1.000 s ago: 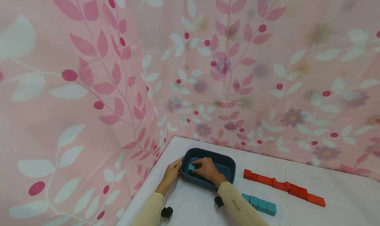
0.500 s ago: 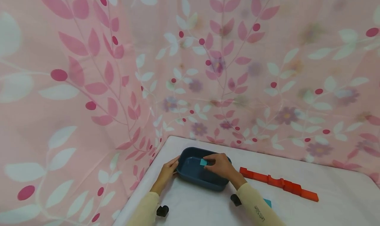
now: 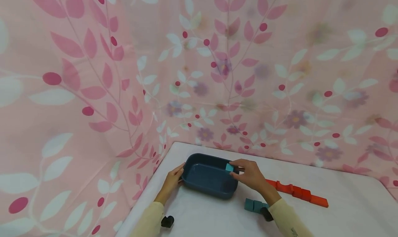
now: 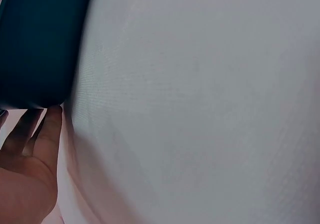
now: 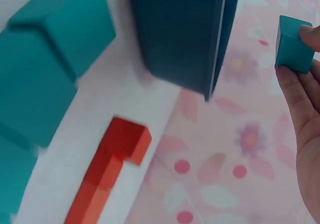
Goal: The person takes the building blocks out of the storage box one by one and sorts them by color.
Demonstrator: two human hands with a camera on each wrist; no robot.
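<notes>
In the head view, a teal block is pinched between the thumb and fingers of my right hand. It is held above the right end of a dark blue rectangular tray, whose visible inside holds nothing. The right wrist view shows the same teal block gripped at the fingertips, with the tray beside it. At the tray's left end, my left hand touches the outer wall. Its fairly straight fingers meet the tray's end in the left wrist view.
A row of teal blocks lies right of the tray, partly hidden by my right forearm. Behind it runs a row of red blocks. The white table meets pink floral curtains at its back and left edges.
My right hand has lifted the teal block from inside the tray's left part and carried it right, to the tray's right end. The left hand stays at the tray's left end.
</notes>
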